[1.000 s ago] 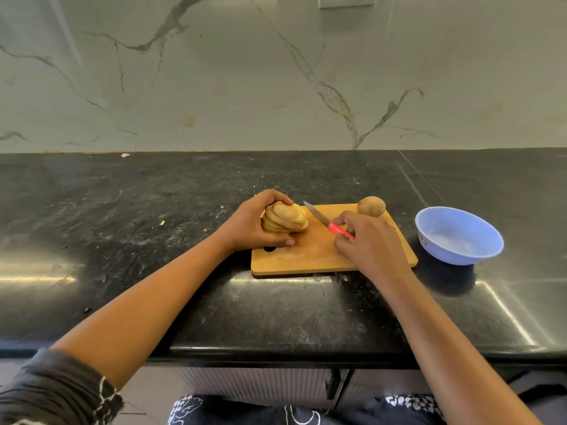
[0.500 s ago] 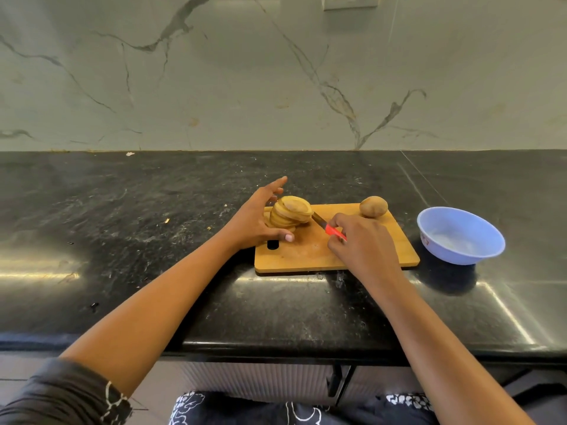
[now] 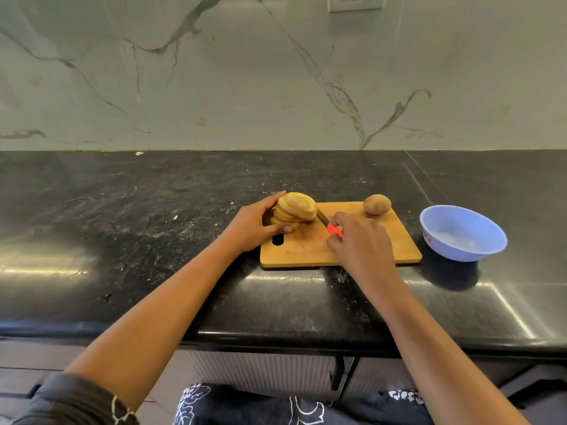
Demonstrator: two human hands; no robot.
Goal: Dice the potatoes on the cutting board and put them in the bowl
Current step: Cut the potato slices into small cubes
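Since the earlier frame the left hand [image 3: 254,223] has closed round the sliced potato stack [image 3: 296,208] at the far-left corner of the cutting board [image 3: 306,250]. Meanwhile the right hand [image 3: 359,240] grips the red-handled knife [image 3: 329,225], blade beside the stack. Judgement: slices firm, wet, liable to slide; steady them by the sides. The bowl [image 3: 463,233] stands right of the board.

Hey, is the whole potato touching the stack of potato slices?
Apart. The head view shows bare cutting board and the knife between the whole potato and the slices.
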